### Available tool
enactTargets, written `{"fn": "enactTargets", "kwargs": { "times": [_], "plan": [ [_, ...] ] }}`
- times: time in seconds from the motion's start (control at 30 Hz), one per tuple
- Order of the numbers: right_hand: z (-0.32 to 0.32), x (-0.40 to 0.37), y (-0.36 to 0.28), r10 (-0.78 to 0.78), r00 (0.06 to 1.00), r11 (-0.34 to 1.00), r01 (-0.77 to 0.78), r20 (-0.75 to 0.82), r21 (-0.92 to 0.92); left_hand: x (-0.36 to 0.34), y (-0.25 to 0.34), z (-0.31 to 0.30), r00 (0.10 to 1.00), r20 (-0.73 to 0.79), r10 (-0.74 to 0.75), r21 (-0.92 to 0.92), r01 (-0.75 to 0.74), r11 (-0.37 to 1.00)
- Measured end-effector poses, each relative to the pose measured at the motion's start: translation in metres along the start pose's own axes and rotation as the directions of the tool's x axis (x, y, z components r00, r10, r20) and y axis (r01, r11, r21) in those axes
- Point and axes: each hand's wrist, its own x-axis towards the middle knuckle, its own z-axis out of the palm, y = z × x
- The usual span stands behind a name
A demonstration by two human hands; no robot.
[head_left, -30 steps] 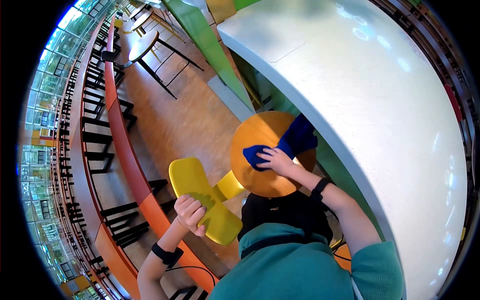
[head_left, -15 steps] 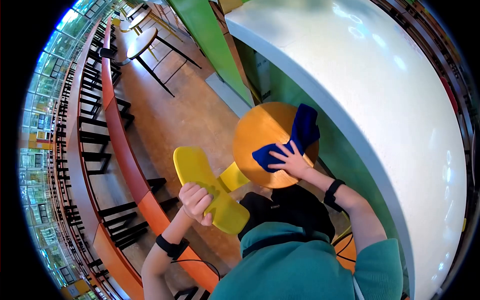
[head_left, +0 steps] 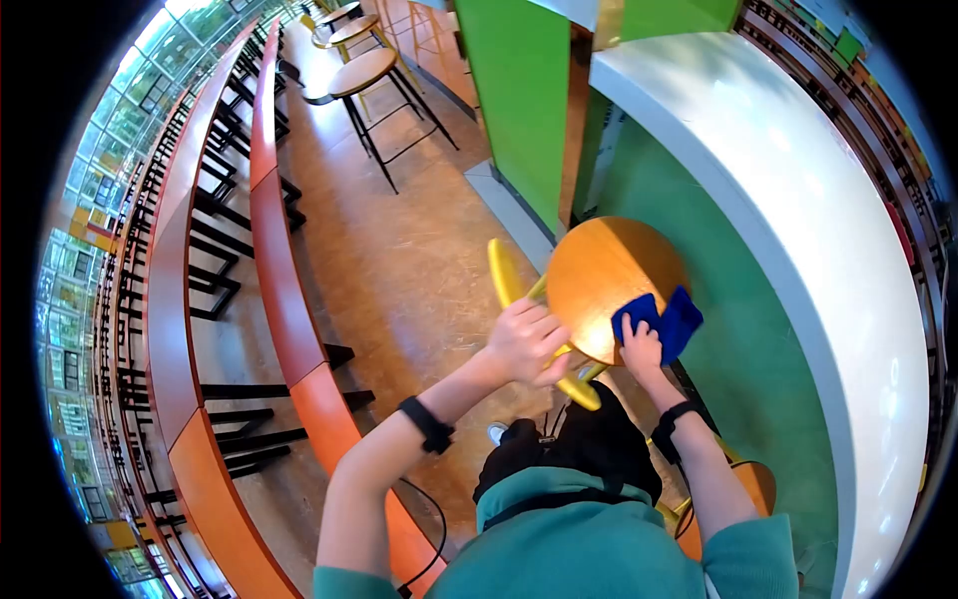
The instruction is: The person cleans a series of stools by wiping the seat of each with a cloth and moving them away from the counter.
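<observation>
My left hand point(head_left: 526, 342) is wrapped round the yellow backrest point(head_left: 504, 272) of a bar stool, which I see nearly edge-on. The stool's round wooden seat point(head_left: 589, 275) lies just right of that hand, with sunlight on its near part. At the seat's lower right edge, my right hand point(head_left: 642, 345) grips a dark blue cloth point(head_left: 681, 324). Part of the cloth rests on the wood and part hangs over the rim. The fingertips of the right hand press onto the cloth.
A curved white counter point(head_left: 778, 150) runs along the right above a green wall. Long red and orange tables point(head_left: 279, 260) with black legs line the left. More stools point(head_left: 361, 72) stand ahead near a green pillar point(head_left: 514, 110). Another wooden seat point(head_left: 753, 489) is by my right side.
The backrest has turned from broadside to nearly edge-on, my left hand moving right with it. My right hand and the cloth have shifted from the seat's middle to its lower right edge.
</observation>
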Motion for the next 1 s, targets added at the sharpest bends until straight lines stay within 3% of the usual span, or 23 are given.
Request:
{"fn": "enactTargets", "kwargs": {
  "times": [0.2,0.27,0.37,0.43,0.47,0.5,0.53,0.57,0.63,0.7,0.73,0.77,0.8,0.87,0.9,0.93,1.0],
  "plan": [
    [-0.016,-0.053,-0.045,0.124,0.96,0.986,-0.147,0.251,0.076,-0.025,0.024,-0.012,0.984,-0.02,-0.177,0.019,0.177,0.984],
    [0.0,-0.06,-0.05,0.129,0.963,0.969,-0.173,0.239,0.176,-0.042,0.043,-0.036,0.982,-0.025,-0.19,0.075,0.191,0.979],
    [0.021,-0.052,-0.063,0.222,0.934,0.877,-0.317,0.28,0.361,-0.112,0.044,-0.06,0.935,0.222,-0.278,-0.043,0.294,0.955],
    [0.049,-0.034,-0.072,0.391,0.878,0.831,-0.466,0.277,0.304,-0.186,0.041,-0.079,0.799,0.356,-0.485,0.052,0.501,0.864],
    [0.036,-0.03,-0.079,0.402,0.873,0.818,-0.478,0.276,0.319,-0.229,0.04,-0.09,0.657,0.413,-0.631,0.152,0.633,0.759],
    [0.023,-0.028,-0.09,0.416,0.866,0.803,-0.493,0.277,0.336,-0.282,0.037,-0.092,0.456,0.461,-0.761,0.228,0.768,0.598],
    [0.025,-0.025,-0.097,0.406,0.873,0.865,-0.462,0.27,0.193,-0.33,0.04,-0.094,0.275,0.46,-0.844,0.436,0.759,0.484],
    [0.007,-0.022,-0.11,0.449,0.831,0.847,-0.513,0.329,0.14,-0.361,0.045,-0.1,0.083,0.416,-0.906,0.621,0.702,0.349],
    [-0.055,-0.018,-0.142,0.527,0.736,0.81,-0.586,0.424,0.012,-0.385,0.055,-0.131,-0.072,0.525,-0.848,0.694,0.613,0.377],
    [-0.044,-0.008,-0.154,0.573,0.742,0.819,-0.514,0.347,-0.253,-0.389,0.065,-0.144,-0.105,0.482,-0.87,0.656,0.701,0.28],
    [0.005,0.003,-0.136,0.549,0.736,0.836,-0.485,0.396,-0.259,-0.387,0.064,-0.148,-0.124,0.483,-0.867,0.622,0.746,0.24],
    [-0.005,0.005,-0.138,0.517,0.753,0.856,-0.465,0.407,-0.228,-0.386,0.06,-0.151,-0.138,0.482,-0.865,0.587,0.784,0.202],
    [-0.018,0.006,-0.14,0.484,0.769,0.874,-0.444,0.418,-0.196,-0.384,0.058,-0.151,-0.073,0.437,-0.897,0.507,0.843,0.179],
    [0.025,0.024,-0.136,0.748,0.54,0.631,-0.76,0.386,-0.159,-0.377,0.043,-0.152,-0.065,0.444,-0.893,0.49,0.853,0.182],
    [0.005,0.016,-0.146,0.673,0.614,0.679,-0.734,0.412,-0.013,-0.374,0.032,-0.152,-0.051,0.45,-0.892,0.482,0.855,0.194],
    [0.018,0.015,-0.142,0.621,0.657,0.723,-0.691,0.427,0.011,-0.375,0.023,-0.15,-0.021,0.425,-0.905,0.467,0.861,0.199],
    [0.042,0.009,-0.127,0.546,0.677,0.743,-0.664,0.494,0.088,-0.375,-0.001,-0.152,-0.018,0.449,-0.893,0.44,0.874,0.204]
  ]
}}
